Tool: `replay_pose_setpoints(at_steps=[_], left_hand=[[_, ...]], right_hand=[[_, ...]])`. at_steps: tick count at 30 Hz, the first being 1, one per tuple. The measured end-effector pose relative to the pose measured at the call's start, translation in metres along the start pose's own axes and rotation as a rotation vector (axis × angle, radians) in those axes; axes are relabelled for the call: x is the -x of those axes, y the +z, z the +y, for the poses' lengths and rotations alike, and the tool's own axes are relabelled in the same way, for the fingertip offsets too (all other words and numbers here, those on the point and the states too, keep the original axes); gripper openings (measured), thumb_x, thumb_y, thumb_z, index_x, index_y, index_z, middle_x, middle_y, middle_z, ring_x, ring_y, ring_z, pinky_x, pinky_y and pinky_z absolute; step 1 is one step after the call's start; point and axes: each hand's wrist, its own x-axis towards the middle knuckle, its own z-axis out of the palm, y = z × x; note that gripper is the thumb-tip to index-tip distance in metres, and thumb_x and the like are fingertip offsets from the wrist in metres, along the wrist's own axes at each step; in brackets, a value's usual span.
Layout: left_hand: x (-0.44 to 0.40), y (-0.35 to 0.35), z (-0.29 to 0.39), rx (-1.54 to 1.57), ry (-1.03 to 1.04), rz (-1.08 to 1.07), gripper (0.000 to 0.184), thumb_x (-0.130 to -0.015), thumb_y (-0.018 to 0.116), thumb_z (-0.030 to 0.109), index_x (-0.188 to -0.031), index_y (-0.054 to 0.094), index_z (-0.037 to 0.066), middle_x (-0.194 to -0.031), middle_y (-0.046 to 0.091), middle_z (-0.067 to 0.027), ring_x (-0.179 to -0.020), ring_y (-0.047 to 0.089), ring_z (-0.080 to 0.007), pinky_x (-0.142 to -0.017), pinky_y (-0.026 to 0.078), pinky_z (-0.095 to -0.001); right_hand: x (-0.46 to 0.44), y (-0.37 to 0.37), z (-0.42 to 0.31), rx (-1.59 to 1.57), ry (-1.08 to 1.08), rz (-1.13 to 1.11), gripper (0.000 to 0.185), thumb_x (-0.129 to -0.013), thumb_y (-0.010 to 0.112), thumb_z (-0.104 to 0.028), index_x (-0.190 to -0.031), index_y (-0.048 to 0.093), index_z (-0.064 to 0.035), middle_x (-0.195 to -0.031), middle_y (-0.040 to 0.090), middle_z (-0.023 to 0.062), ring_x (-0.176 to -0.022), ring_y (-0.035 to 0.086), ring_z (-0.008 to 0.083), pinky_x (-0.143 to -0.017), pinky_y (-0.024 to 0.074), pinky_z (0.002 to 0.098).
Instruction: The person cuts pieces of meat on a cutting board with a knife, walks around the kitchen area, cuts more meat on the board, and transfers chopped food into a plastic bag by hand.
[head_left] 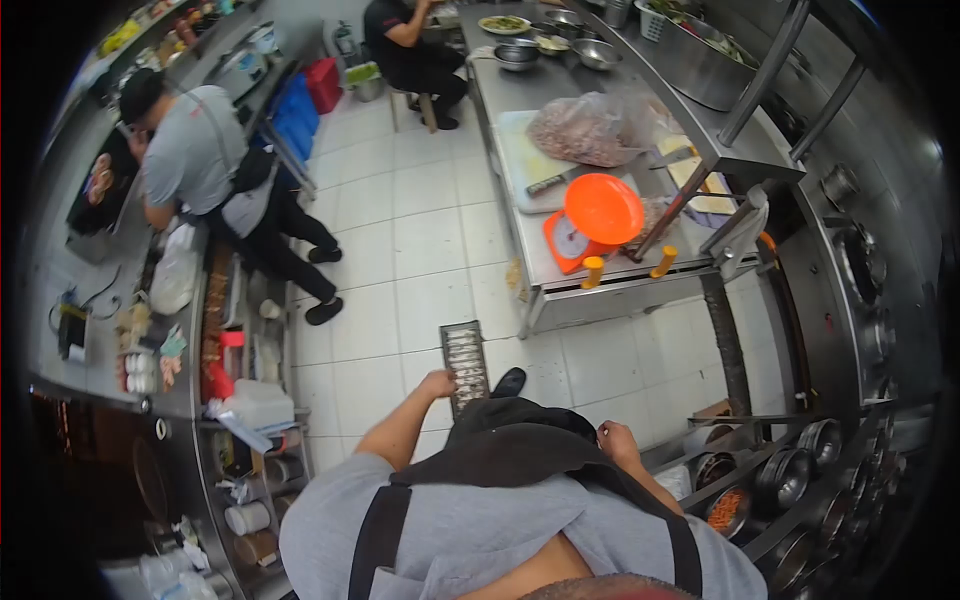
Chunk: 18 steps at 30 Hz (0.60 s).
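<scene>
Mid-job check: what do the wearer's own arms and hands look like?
Both the left hand and right hand look ungloved. The forearms are uncovered below short grey sleeves; dark apron straps cross the shoulders. Any rings or small markings are too small to tell.

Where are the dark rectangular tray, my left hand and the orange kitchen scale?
Dark rectangular tray [461,325]: head view, on its far rim.
Left hand [437,384]: head view, on the middle of the hand.
Orange kitchen scale [604,208]: head view, on its round pan.
</scene>
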Motion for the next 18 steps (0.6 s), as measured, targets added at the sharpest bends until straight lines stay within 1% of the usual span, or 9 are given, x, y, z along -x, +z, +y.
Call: replay_pose_setpoints(at_steps=[2,5,7,8,9,12,15,17,18], left_hand=[[-0.051,-0.040,0.091,0.016,0.183,-0.163,0.046,-0.078,0.063,0.032,-0.116,0.065,0.006,-0.111,0.067,-0.0166,-0.105,0.063,-0.0308,-0.091,0.050,-0.0386],[-0.085,-0.057,0.219,-0.004,0.527,-0.366,0.053,-0.076,0.063,0.036,-0.121,0.062,0.008,-0.108,0.067,-0.0162,-0.102,0.064,-0.0323,-0.090,0.050,-0.0404],[-0.091,-0.062,0.313,0.022,0.620,-0.461,0.049,-0.079,0.064,0.034,-0.120,0.062,0.007,-0.107,0.067,-0.0146,-0.101,0.064,-0.0307,-0.090,0.050,-0.0391],[-0.097,-0.056,0.353,0.074,0.632,-0.507,0.047,-0.080,0.065,0.033,-0.120,0.062,0.007,-0.106,0.068,-0.0133,-0.099,0.064,-0.0285,-0.089,0.050,-0.0376],[-0.101,-0.050,0.388,0.129,0.640,-0.552,0.045,-0.081,0.066,0.031,-0.120,0.062,0.008,-0.105,0.068,-0.0121,-0.098,0.064,-0.0262,-0.088,0.051,-0.0361],[-0.118,-0.036,0.483,0.088,0.618,-0.678,0.042,-0.084,0.068,0.027,-0.121,0.062,0.008,-0.108,0.068,-0.0098,-0.099,0.064,-0.0201,-0.086,0.051,-0.0325],[-0.146,-0.006,0.545,0.073,0.646,-0.719,0.042,-0.084,0.069,0.026,-0.121,0.062,0.008,-0.110,0.067,-0.0094,-0.098,0.064,-0.0196,-0.086,0.051,-0.0333],[-0.170,0.020,0.567,0.066,0.627,-0.714,0.041,-0.082,0.070,0.026,-0.119,0.063,0.008,-0.107,0.068,-0.0093,-0.097,0.064,-0.0201,-0.086,0.051,-0.0326],[-0.180,0.027,0.585,0.072,0.610,-0.689,0.041,-0.081,0.071,0.025,-0.118,0.064,0.008,-0.104,0.068,-0.0092,-0.096,0.064,-0.0206,-0.086,0.051,-0.0319]], right_hand=[[-0.004,-0.029,0.023,-0.100,0.083,0.039,0.025,-0.084,0.058,-0.025,-0.091,0.071,-0.0048,-0.089,0.068,0.0219,-0.087,0.065,0.0402,-0.079,0.0523,0.0466],[0.001,-0.040,0.072,-0.120,0.390,0.208,0.024,-0.084,0.059,-0.023,-0.091,0.070,-0.0020,-0.086,0.068,0.0225,-0.086,0.066,0.0403,-0.079,0.0525,0.0458],[-0.002,-0.026,0.127,-0.138,0.521,0.380,0.027,-0.085,0.059,-0.024,-0.092,0.070,-0.0004,-0.080,0.069,0.0205,-0.080,0.068,0.0374,-0.075,0.0532,0.0439],[0.000,-0.047,0.122,-0.288,0.697,0.306,0.028,-0.085,0.057,-0.025,-0.089,0.069,0.0005,-0.090,0.067,0.0245,-0.089,0.065,0.0413,-0.080,0.0510,0.0473],[0.001,-0.037,0.132,-0.324,0.762,0.321,0.028,-0.085,0.057,-0.025,-0.089,0.069,0.0005,-0.090,0.067,0.0245,-0.089,0.065,0.0413,-0.080,0.0510,0.0473],[0.004,-0.020,0.158,-0.510,0.806,0.412,0.028,-0.085,0.056,-0.025,-0.092,0.070,-0.0018,-0.093,0.067,0.0231,-0.091,0.064,0.0417,-0.084,0.0502,0.0473],[0.011,-0.025,0.161,-0.482,0.776,0.268,0.027,-0.085,0.057,-0.025,-0.093,0.071,-0.0037,-0.096,0.067,0.0223,-0.095,0.063,0.0420,-0.087,0.0490,0.0479],[0.016,-0.019,0.190,-0.402,0.649,0.255,0.026,-0.084,0.062,-0.022,-0.095,0.070,0.0006,-0.086,0.068,0.0227,-0.083,0.068,0.0373,-0.079,0.0526,0.0432],[0.019,-0.033,0.210,-0.359,0.689,0.111,0.026,-0.084,0.062,-0.022,-0.096,0.070,0.0002,-0.094,0.067,0.0243,-0.091,0.065,0.0402,-0.082,0.0515,0.0440]])
